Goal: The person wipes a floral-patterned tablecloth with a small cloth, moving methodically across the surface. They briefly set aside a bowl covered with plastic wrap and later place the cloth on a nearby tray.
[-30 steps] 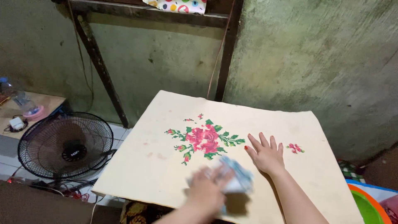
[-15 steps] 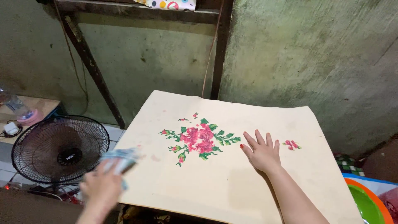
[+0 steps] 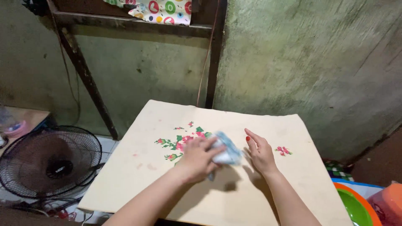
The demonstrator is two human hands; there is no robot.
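A cream tabletop (image 3: pixel 268 196) bears a pink and green flower pattern (image 3: pixel 173 142) in its middle and a small pink motif (image 3: pixel 283 150) to the right. My left hand (image 3: pixel 197 158) grips a crumpled blue and white cloth (image 3: pixel 226 153) and presses it on the flower pattern. My right hand (image 3: pixel 260 152) lies flat on the tabletop just right of the cloth, fingers together, between the cloth and the small motif.
A black floor fan (image 3: pixel 50 161) stands left of the table. A dark metal frame (image 3: pixel 83 71) runs up the green wall, with a spotted cloth (image 3: pixel 161 8) on top. Green and orange plastic basins (image 3: pixel 360 205) sit at the lower right.
My left hand swept with the cloth from the table's near middle out to the left edge, then back onto the flower pattern. The right hand stayed flat and drew its fingers together.
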